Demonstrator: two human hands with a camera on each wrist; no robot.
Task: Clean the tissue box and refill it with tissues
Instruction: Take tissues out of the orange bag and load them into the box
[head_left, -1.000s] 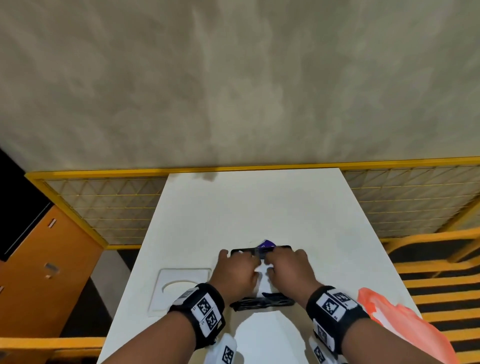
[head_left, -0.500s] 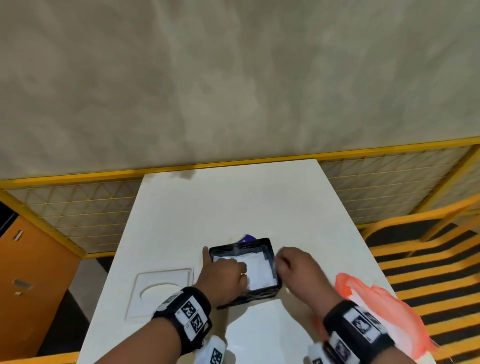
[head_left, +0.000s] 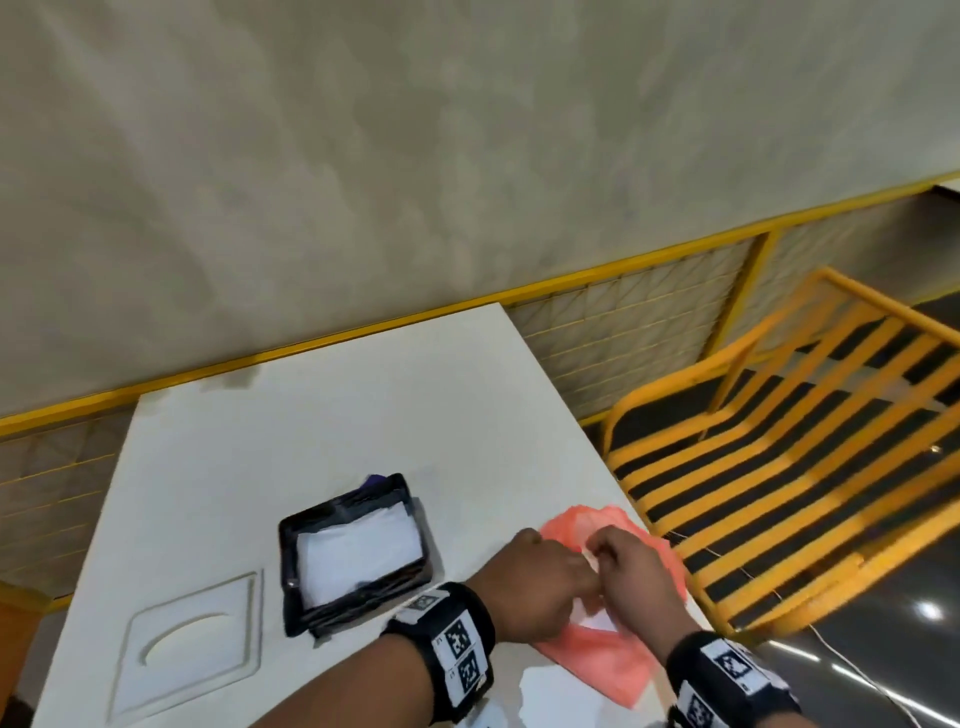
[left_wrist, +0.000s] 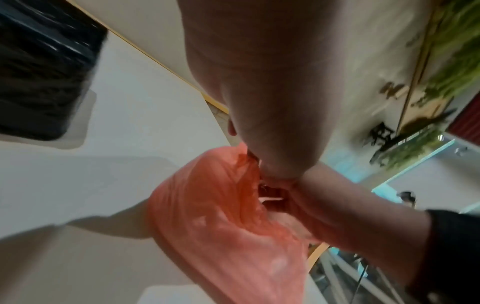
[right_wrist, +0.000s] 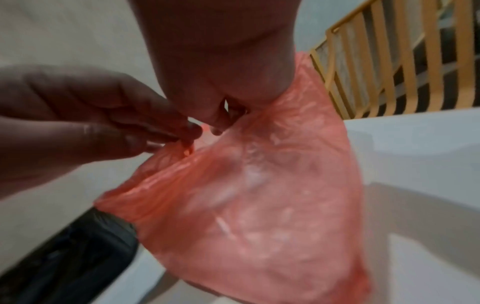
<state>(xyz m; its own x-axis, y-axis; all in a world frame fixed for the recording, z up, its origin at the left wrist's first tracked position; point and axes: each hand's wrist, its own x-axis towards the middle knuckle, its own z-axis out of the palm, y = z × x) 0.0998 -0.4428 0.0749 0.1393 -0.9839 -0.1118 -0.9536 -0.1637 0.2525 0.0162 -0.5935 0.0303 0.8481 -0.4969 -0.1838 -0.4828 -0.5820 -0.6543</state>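
While the tissue box (head_left: 358, 551) sits apart, left hand (head_left: 535, 587) and right hand (head_left: 631, 582) fingers pinch the orange bag (right_wrist: 259, 195) beside it.

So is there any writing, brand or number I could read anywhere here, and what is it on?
No readable words anywhere.
Black wrist bands on the left hand and right hand: square black-and-white code patterns, tiny characters beside them too small to read.
Dark marks on the far wall in the left wrist view: too blurred to read.
Orange plastic bag, black tissue box: no print visible.
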